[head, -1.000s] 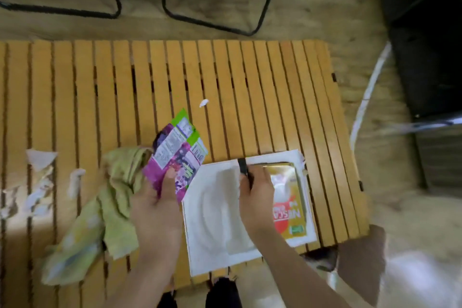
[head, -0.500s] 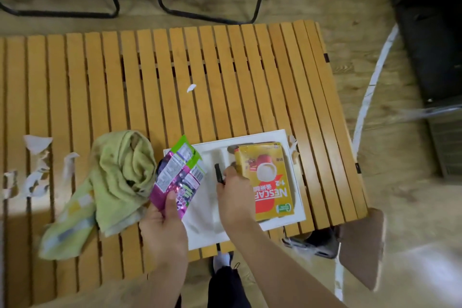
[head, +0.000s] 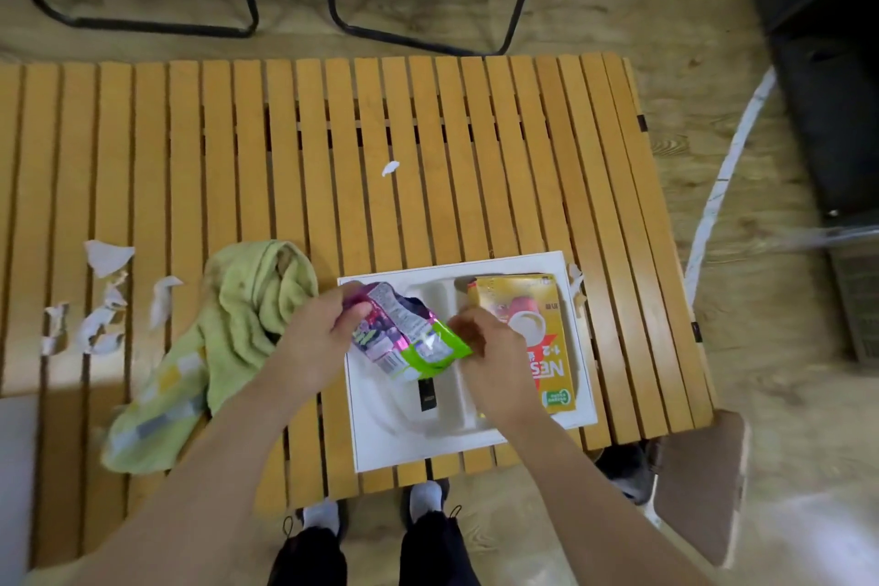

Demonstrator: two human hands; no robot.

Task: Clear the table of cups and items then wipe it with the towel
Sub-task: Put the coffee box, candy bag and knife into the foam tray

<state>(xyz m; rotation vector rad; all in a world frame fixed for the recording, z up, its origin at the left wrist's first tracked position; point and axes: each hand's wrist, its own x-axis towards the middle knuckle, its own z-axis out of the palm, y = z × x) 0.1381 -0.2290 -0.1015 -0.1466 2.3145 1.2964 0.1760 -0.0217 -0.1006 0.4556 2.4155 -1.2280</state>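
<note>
Hands both gripping one purple-and-green snack packet [head: 404,338] over white tray [head: 582,395]: left hand [head: 316,340] pinching its left end, right hand [head: 494,347] its green end. Yellow coffee box [head: 547,347] lying in tray's right side; green towel [head: 238,328] crumpled left of tray on slatted table [head: 475,157], paper scraps [head: 104,295] farther left.

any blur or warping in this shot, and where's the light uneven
Head view: both hands, left hand and right hand, and the purple snack packet are slightly motion-smeared; the slatted table bows from wide-angle distortion; a dim band crosses its near-left edge.
</note>
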